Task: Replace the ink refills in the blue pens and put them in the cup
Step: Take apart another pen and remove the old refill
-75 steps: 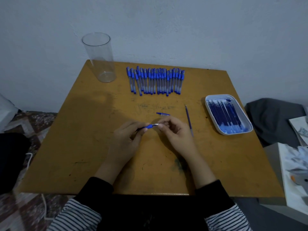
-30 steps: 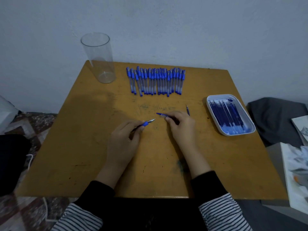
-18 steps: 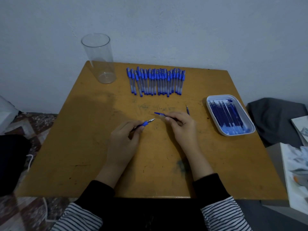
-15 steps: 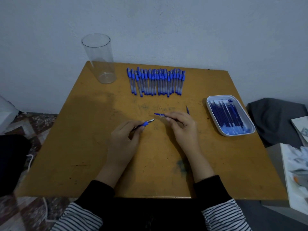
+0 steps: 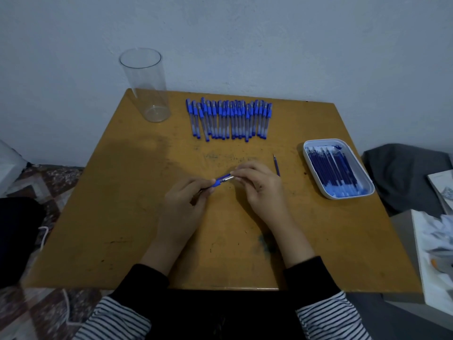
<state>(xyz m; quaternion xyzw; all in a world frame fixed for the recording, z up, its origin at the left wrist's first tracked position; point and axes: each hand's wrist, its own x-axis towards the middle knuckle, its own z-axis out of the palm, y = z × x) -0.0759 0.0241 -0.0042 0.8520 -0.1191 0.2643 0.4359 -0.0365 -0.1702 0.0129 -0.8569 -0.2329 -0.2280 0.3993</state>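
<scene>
My left hand (image 5: 182,204) grips a blue pen (image 5: 218,182) whose tip end points up and right. My right hand (image 5: 259,184) pinches the pen's blue cap at that tip, so the two hands meet above the table's middle. A row of several blue capped pens (image 5: 229,119) lies at the back of the table. The clear empty cup (image 5: 145,84) stands at the back left corner. A loose refill (image 5: 276,164) lies just right of my right hand. A white tray (image 5: 367,182) with several dark blue refills sits at the right.
The yellow-brown table (image 5: 122,217) has worn marks and an ink smudge near its front. A grey cloth (image 5: 404,175) and papers (image 5: 436,253) lie off the table's right edge. A wall stands right behind the table.
My right hand picked the blue cap up from the table and brought it left to the tip of the pen in my left hand. The left hand rose a little.
</scene>
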